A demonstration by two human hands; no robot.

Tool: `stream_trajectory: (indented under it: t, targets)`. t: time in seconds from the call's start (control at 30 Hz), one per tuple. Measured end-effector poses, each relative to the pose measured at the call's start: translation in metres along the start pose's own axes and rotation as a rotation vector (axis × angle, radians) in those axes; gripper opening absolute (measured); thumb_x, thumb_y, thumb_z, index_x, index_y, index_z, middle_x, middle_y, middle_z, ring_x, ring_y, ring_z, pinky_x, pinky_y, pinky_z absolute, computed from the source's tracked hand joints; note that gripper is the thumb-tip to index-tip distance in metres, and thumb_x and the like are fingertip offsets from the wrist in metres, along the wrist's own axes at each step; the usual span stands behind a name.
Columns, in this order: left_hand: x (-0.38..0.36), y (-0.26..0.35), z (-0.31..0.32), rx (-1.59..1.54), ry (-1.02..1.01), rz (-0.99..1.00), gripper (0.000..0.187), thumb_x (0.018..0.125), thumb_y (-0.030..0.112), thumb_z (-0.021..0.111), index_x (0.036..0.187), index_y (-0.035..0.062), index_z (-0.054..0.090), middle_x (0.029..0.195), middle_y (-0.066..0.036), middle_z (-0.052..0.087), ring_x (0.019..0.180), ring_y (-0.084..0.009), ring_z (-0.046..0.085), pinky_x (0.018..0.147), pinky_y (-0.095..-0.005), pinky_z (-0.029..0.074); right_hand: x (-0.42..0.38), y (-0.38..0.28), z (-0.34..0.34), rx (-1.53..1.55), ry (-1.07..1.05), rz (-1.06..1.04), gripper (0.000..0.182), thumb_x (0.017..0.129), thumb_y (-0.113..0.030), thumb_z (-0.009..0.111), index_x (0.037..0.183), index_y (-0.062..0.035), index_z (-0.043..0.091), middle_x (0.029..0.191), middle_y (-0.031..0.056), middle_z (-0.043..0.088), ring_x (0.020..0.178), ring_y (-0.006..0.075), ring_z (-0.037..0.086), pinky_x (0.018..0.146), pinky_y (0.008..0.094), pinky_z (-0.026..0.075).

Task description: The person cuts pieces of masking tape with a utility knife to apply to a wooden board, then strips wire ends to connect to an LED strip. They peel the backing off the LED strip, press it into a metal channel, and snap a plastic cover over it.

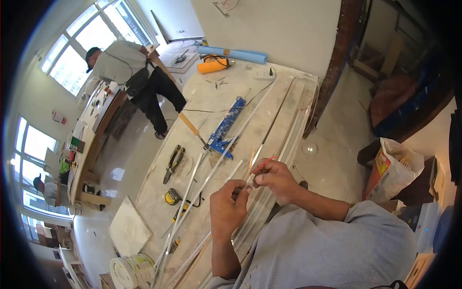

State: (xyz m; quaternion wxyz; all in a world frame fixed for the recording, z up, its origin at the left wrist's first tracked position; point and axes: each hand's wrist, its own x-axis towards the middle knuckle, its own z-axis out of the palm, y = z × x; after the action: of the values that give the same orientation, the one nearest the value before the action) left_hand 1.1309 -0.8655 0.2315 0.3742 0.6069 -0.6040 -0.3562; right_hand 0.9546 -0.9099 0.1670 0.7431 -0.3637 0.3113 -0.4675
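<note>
My left hand [228, 207] is closed in a pinch on a small pale piece, too small to name, in front of my body over the table. Fingertips almost touching it, my right hand [277, 179] is closed around a thin red wire [264, 164]. Long pale strips [204, 185] run lengthwise along the table below and beside both hands. Beyond them lies a blue caulking gun [226, 125] with white smears. A wooden-handled tool [191, 126] rests against it. Combination pliers [173, 164] and a yellow-black tape measure [172, 196] are left of my hands.
On the far part of the worktable [192, 103] are an orange heat gun [212, 65], a blue roll [233, 54] and a power strip [263, 75]. A bucket [131, 270] stands at lower left, a sack [392, 168] at right. Another person [126, 65] bends over a long bench.
</note>
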Motion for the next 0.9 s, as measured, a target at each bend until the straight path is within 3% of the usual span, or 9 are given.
stream_trajectory:
  t: [0.1, 0.17, 0.7, 0.77, 0.9]
  targets:
    - [0.0, -0.001, 0.0, 0.012, -0.003, 0.004, 0.013, 0.09, 0.007, 0.074, 0.099, -0.0027, 0.07, 0.077, -0.014, 0.073, 0.064, -0.0171, 0.07, 0.061, -0.03, 0.054, 0.001, 0.002, 0.001, 0.011, -0.01, -0.038, 0.019, 0.085, -0.005, 0.064, 0.104, -0.0019, 0.066, 0.091, 0.0032, 0.064, 0.084, 0.0149, 0.064, 0.08, 0.032, 0.051]
    - [-0.001, -0.002, 0.001, -0.003, -0.015, -0.008, 0.015, 0.093, 0.007, 0.073, 0.103, -0.0028, 0.07, 0.072, -0.005, 0.069, 0.064, -0.0083, 0.062, 0.06, -0.0252, 0.05, 0.002, 0.004, 0.002, -0.001, -0.002, -0.053, 0.017, 0.085, -0.004, 0.064, 0.101, -0.0021, 0.066, 0.09, 0.003, 0.064, 0.083, 0.0143, 0.063, 0.079, 0.0312, 0.051]
    - [-0.001, -0.004, 0.006, 0.02, -0.034, 0.022, 0.014, 0.092, 0.008, 0.074, 0.101, -0.0024, 0.07, 0.071, -0.005, 0.069, 0.063, -0.0073, 0.061, 0.059, -0.0248, 0.049, 0.007, 0.014, 0.005, -0.034, 0.064, -0.113, 0.009, 0.08, 0.002, 0.056, 0.086, -0.0008, 0.061, 0.084, 0.0053, 0.062, 0.071, 0.0123, 0.061, 0.067, 0.0285, 0.052]
    - [0.0, -0.001, 0.006, 0.038, -0.038, 0.007, 0.01, 0.091, 0.007, 0.074, 0.095, -0.0008, 0.069, 0.078, -0.016, 0.073, 0.064, -0.0199, 0.071, 0.062, -0.031, 0.054, 0.008, 0.015, 0.005, -0.045, 0.071, -0.109, 0.008, 0.08, 0.002, 0.056, 0.086, -0.0005, 0.061, 0.084, 0.0054, 0.062, 0.071, 0.0126, 0.061, 0.067, 0.0286, 0.053]
    - [0.0, -0.003, 0.006, 0.029, -0.047, 0.022, 0.013, 0.09, 0.007, 0.074, 0.1, -0.0004, 0.069, 0.078, -0.016, 0.073, 0.064, -0.0199, 0.071, 0.061, -0.0318, 0.054, 0.008, 0.015, 0.005, -0.061, 0.071, -0.107, 0.01, 0.08, 0.003, 0.054, 0.086, 0.0003, 0.061, 0.083, 0.0059, 0.061, 0.071, 0.0132, 0.062, 0.067, 0.0295, 0.054]
